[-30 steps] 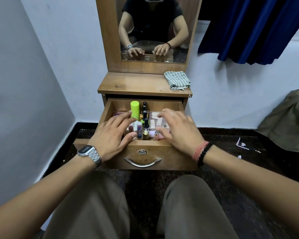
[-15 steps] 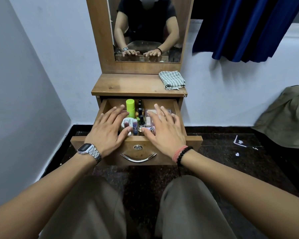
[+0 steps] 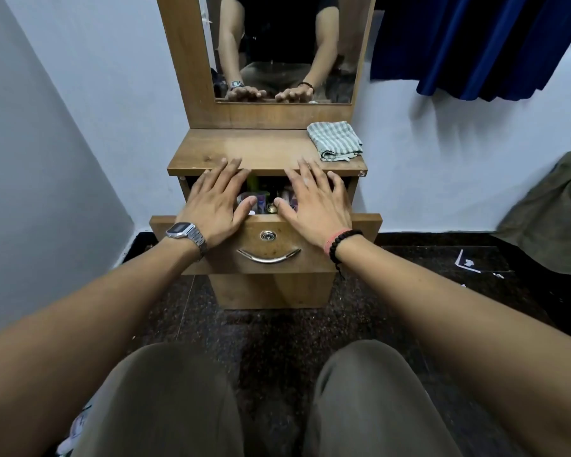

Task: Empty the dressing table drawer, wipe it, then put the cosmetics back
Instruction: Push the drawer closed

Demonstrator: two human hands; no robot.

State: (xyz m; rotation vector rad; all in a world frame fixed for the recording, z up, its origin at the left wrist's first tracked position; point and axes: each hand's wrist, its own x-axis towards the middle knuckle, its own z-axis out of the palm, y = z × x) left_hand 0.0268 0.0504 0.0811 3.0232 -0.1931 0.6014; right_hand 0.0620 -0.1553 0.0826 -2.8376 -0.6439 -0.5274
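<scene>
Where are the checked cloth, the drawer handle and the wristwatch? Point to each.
checked cloth [image 3: 335,141], head view, middle of the folded fabric.
drawer handle [image 3: 269,257], head view, centre of the curved metal bar.
wristwatch [image 3: 178,228], head view, its dial face.

Pale blue-white painted walls [image 3: 89,94] meet at a corner, left. Dark speckled stone floor [image 3: 277,328]. Deep blue curtain [image 3: 495,44] hangs upper right; olive-drab cloth heap [image 3: 554,219] lies at right edge.

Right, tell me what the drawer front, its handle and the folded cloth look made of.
Drawer front: wood-look board, probably laminate, with printed grain and a slight sheen.
Handle: polished metal, silvery with bright highlights.
Cloth: soft woven fabric, likely cotton, with a check pattern and limp folds.
</scene>
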